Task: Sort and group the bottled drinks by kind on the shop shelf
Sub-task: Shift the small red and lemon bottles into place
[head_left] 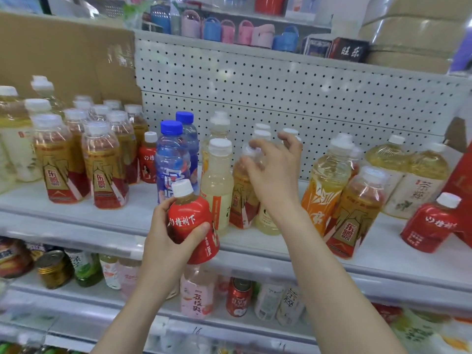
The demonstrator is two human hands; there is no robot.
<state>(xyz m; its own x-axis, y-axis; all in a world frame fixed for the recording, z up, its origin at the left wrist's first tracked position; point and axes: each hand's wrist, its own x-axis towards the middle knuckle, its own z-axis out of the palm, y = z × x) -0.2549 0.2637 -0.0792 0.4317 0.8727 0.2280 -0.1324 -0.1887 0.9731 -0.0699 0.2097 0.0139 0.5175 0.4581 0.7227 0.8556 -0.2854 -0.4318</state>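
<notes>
Right now the left hand (166, 233) is wrapping closed around a small red-labelled bottle (191, 221), holding it tilted just in front of the front edge of the shelf (293, 254), off the surface. Meanwhile the right hand (270, 169) is hovering with fingers spread and curled over the white cap of a gold-and-red energy drink (242, 195) standing near the middle of the shelf; it is reaching but not closing on anything, and whether a fingertip is touching the cap I cannot tell.

A matching small red bottle (147, 159) is standing farther back, between the blue-capped bottles (172, 159) and the gold-and-red group (102, 164) filling the left end of the shelf. Another red one (431, 223) is leaning near the right end, beside a stray energy drink (357, 213) of the gold-and-red kind.

Judging by its size, the held bottle is probably light and fairly stiff while full; its shrink sleeve looks glossy, so it could be sliding in a loose palm. A grip around the wide lower body, as the left hand is doing, seems safest. The taller energy drink is likely heavier and top-heavy among tightly packed neighbours, so taking it at the shoulder below the cap, rather than by the cap alone, should be keeping it from tipping the pale bottle (217, 190) standing just beside it.
</notes>
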